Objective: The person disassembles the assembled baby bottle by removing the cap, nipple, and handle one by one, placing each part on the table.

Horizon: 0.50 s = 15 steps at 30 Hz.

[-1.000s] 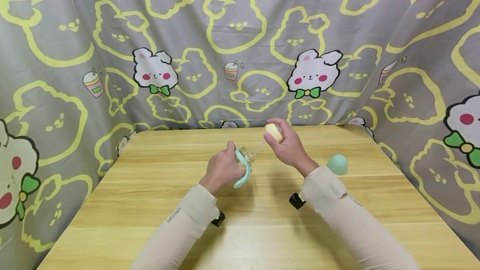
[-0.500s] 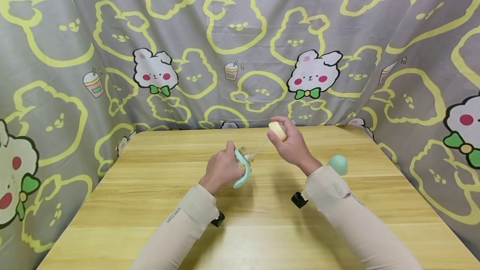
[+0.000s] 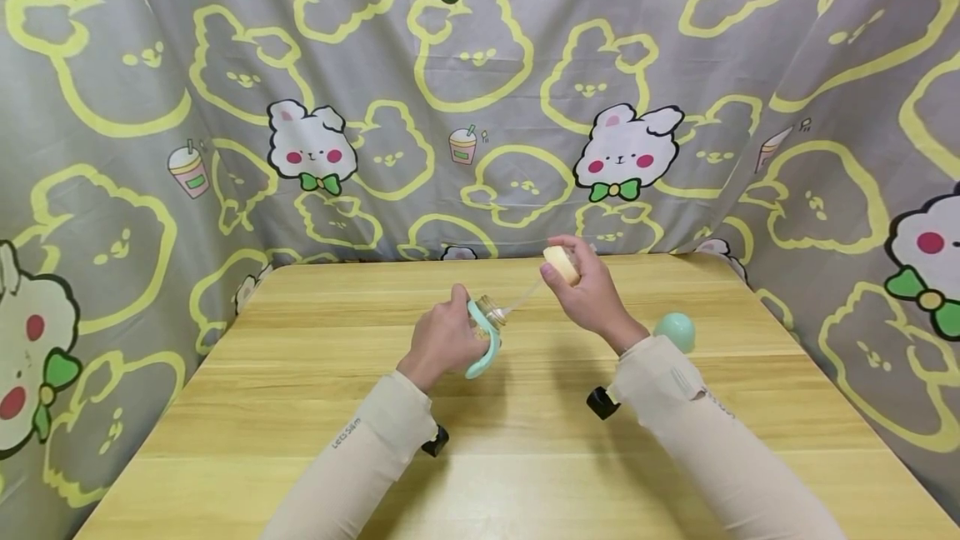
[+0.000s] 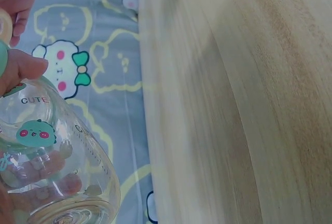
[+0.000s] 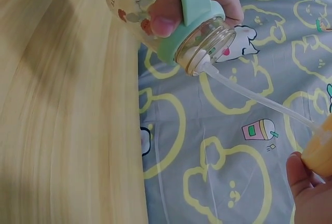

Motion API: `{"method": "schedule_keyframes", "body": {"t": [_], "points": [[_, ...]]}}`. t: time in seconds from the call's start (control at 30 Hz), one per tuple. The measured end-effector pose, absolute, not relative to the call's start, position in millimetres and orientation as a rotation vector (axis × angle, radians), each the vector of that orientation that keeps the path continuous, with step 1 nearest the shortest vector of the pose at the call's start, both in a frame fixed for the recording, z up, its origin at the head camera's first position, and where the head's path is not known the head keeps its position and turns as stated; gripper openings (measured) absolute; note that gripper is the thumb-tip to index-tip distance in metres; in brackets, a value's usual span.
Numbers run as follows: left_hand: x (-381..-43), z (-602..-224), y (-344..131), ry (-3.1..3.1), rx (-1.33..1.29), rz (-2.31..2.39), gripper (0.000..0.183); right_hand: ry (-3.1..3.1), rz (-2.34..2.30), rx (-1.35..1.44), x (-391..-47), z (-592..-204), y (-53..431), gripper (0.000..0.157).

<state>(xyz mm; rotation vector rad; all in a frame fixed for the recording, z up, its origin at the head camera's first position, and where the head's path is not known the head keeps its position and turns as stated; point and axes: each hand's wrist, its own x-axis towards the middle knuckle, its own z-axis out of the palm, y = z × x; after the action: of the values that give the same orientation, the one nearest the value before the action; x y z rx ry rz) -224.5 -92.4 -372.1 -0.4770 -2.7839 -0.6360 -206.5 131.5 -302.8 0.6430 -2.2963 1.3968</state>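
My left hand point(image 3: 442, 336) grips a clear baby bottle point(image 4: 67, 156) with mint handles, tilted so its open mouth points toward my right hand. My right hand point(image 3: 592, 294) holds the cream-yellow screw collar point(image 3: 562, 265) between thumb and fingers, up and to the right of the bottle. From the collar a thin translucent straw point(image 5: 259, 98) runs down to the bottle. Its white weighted end point(image 5: 197, 58) sits just inside the bottle's mouth in the right wrist view. Cartoon prints and "CUTE" lettering show on the bottle wall.
A mint dome-shaped cover point(image 3: 676, 332) stands on the wooden table point(image 3: 300, 407), right of my right forearm. Behind the table's far edge hangs a grey patterned curtain point(image 3: 420, 215), which also closes off both sides.
My right hand has moved a little to the right with the collar, drawing more of the straw out of the bottle. The left hand and bottle have stayed nearly still.
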Motion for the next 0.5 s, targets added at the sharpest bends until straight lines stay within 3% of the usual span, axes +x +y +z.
{"method": "schedule_keyframes", "body": {"t": [0.5], "points": [[-225.4,-370.9,-93.2,-2.782,-0.457,-0.64,0.048,-2.305,1.409,0.612,-207.4,-306.6,136.5,0.037]]}}
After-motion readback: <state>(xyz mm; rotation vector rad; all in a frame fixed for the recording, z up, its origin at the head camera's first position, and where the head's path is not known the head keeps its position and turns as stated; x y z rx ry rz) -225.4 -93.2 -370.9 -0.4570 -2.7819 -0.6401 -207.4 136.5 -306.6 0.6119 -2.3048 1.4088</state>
